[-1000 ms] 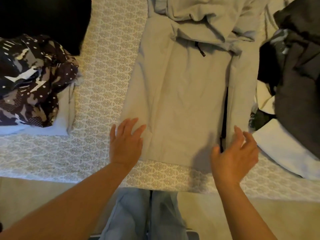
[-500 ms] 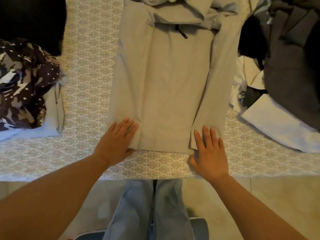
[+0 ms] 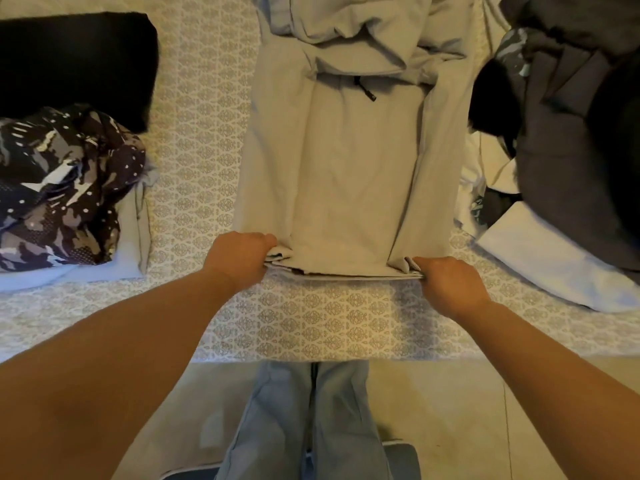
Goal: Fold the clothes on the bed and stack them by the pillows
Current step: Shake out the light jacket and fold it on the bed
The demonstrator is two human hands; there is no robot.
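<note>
Beige hoodie (image 3: pixel 349 188) lies flat mid-bed (image 3: pixel 311 320), sleeves already tucked in, and half a second ago your palms were smoothing its hem. Now your left hand (image 3: pixel 240 259) and right hand (image 3: pixel 450 284) have curled, fingers pinching the hem corners, lifting the layers slightly. That looks like the fold upward starting; the patterned stack (image 3: pixel 65 188) waits at left.

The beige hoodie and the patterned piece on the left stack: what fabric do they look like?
Beige hoodie: looks like thick matte cotton fleece; soft rounded folds, no sheen, dark drawcord. Patterned garment: probably thin synthetic knit; it crumples finely and parts look mesh-like, though that's uncertain.
</note>
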